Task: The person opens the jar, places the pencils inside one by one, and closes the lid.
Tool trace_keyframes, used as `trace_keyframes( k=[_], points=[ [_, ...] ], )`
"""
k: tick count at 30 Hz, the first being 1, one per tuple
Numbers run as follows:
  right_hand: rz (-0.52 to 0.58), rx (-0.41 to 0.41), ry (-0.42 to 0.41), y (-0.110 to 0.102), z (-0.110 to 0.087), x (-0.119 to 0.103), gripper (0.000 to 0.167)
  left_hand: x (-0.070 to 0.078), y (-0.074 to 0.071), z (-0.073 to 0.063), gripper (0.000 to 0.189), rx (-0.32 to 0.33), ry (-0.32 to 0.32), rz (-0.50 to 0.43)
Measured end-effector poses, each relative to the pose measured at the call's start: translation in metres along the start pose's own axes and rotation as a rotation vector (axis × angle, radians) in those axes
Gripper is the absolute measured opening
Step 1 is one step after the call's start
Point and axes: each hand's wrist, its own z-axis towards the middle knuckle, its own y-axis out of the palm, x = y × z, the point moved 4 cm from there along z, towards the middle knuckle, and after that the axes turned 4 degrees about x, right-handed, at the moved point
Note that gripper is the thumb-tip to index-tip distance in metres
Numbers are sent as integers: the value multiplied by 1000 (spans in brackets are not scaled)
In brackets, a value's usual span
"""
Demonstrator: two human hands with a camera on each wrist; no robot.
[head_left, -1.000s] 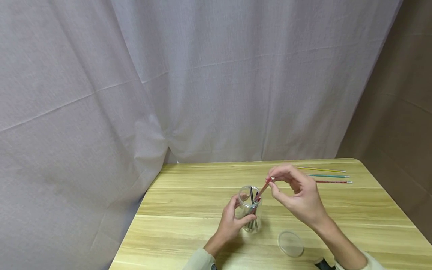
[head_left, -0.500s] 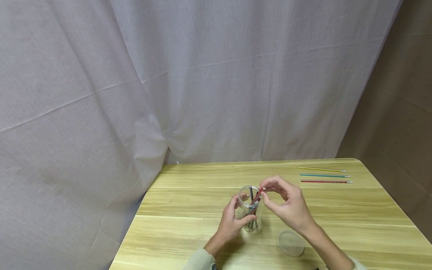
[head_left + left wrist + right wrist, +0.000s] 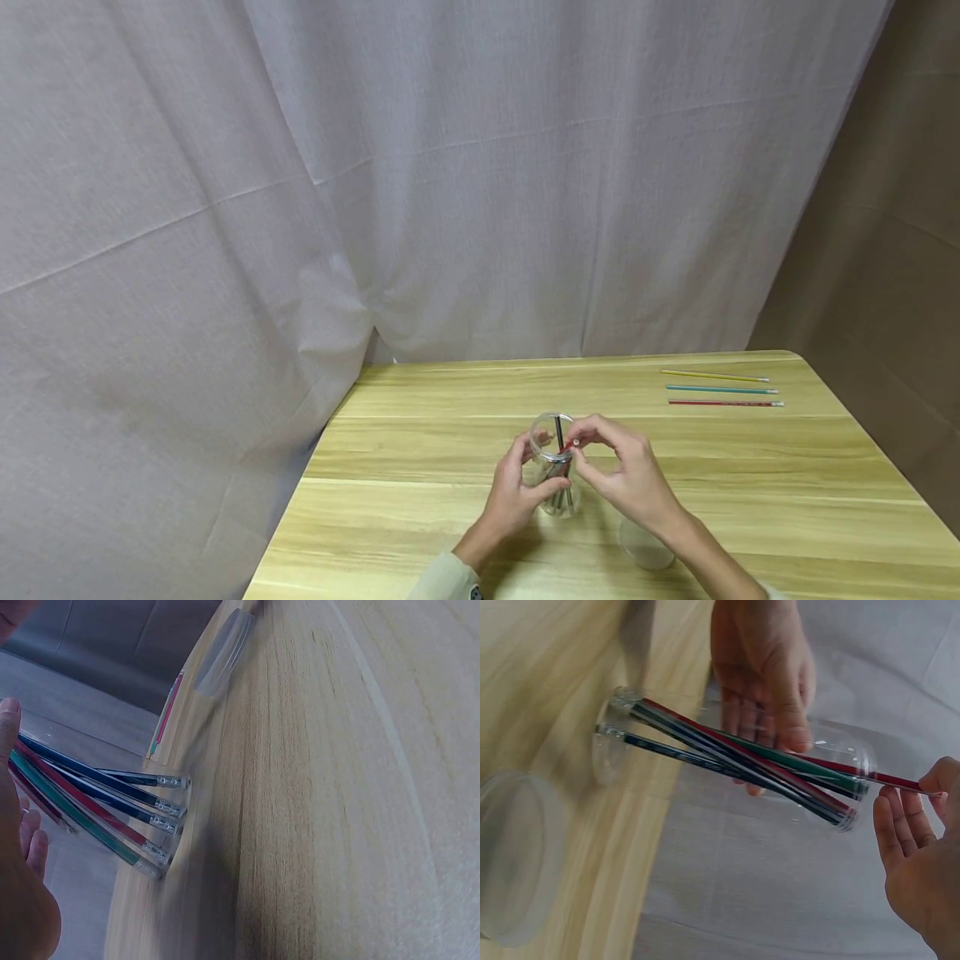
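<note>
My left hand [image 3: 512, 493] grips a clear plastic jar [image 3: 552, 458] around its side, the jar upright on the table. Several dark, red and green pencils [image 3: 735, 761] lean inside it, and their eraser ends show near the bottom in the left wrist view. At the jar's mouth, my right hand [image 3: 626, 477] pinches the upper end of a red pencil [image 3: 896, 781] between thumb and fingers. This pencil's lower part reaches down into the jar. The right hand's other fingers are apart from the jar in the right wrist view.
A round translucent lid [image 3: 645, 550] lies on the wooden table [image 3: 390, 467], partly behind the right forearm. At the back right, a yellow pencil [image 3: 712, 376], a teal pencil [image 3: 720, 389] and a red one [image 3: 723, 403] lie side by side. Grey curtain [image 3: 480, 208] hangs behind.
My right hand has moved down and left, lowering the red pencil deeper into the jar. The left hand and jar have stayed put.
</note>
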Motion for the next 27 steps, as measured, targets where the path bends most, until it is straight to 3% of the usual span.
trace_keyframes(
  k=[12, 22, 27],
  points=[
    [-185, -39, -53, 5, -4, 8, 29, -1, 0, 0, 73, -12, -10, 1],
    [-262, -63, -137, 8, -7, 13, 27, -2, 0, 0, 72, -14, -3, -7],
    [-292, -62, -138, 7, -8, 13, 22, -2, 0, 0, 72, -18, -6, -1]
  ],
)
